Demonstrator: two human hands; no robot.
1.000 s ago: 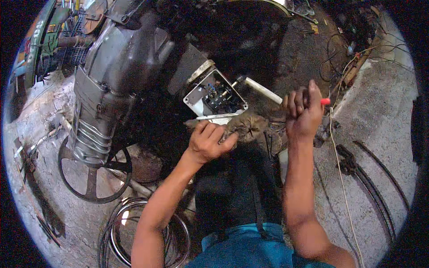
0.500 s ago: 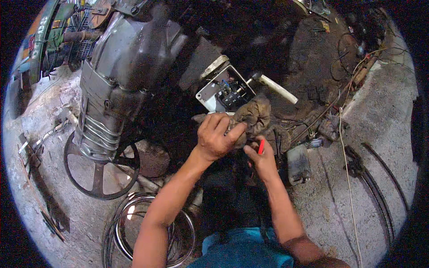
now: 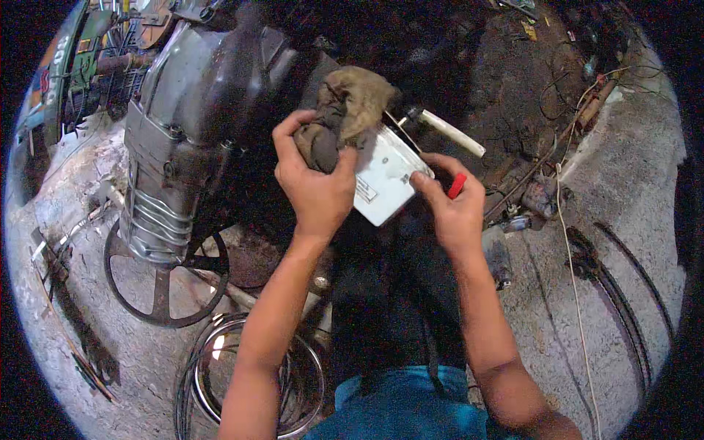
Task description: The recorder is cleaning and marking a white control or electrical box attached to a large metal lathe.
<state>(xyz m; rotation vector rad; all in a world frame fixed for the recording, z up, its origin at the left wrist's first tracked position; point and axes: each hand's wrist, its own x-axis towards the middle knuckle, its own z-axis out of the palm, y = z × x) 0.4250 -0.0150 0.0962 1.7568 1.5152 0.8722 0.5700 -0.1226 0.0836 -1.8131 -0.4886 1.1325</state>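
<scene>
My left hand [image 3: 314, 191] is curled round a crumpled, dirty brown rag [image 3: 359, 99], raised at the upper left edge of a white metal cover [image 3: 387, 183]. The cover has a small label and a few holes, and it hides the inside of the switch box beneath. My right hand [image 3: 456, 205] pinches the cover's right corner between thumb and fingers. A red piece [image 3: 457, 185], perhaps a tool's handle, sticks out from between its fingers; the rest of it is hidden. Just beyond, a pale lever [image 3: 453, 133] juts from the box's side on a dark joint.
On the left, a large grey metal housing [image 3: 172, 139] stands above a steering wheel [image 3: 166, 293]. Shiny rings and coiled cable [image 3: 202, 381] lie at lower left. A pale cord [image 3: 570, 264] and dark chain-like strips [image 3: 616, 315] run over the concrete on the right.
The white cover now lies over the opened box, whose dark inner parts showed before. My left hand has lifted the rag up and left; my right hand has moved up to the cover's corner.
</scene>
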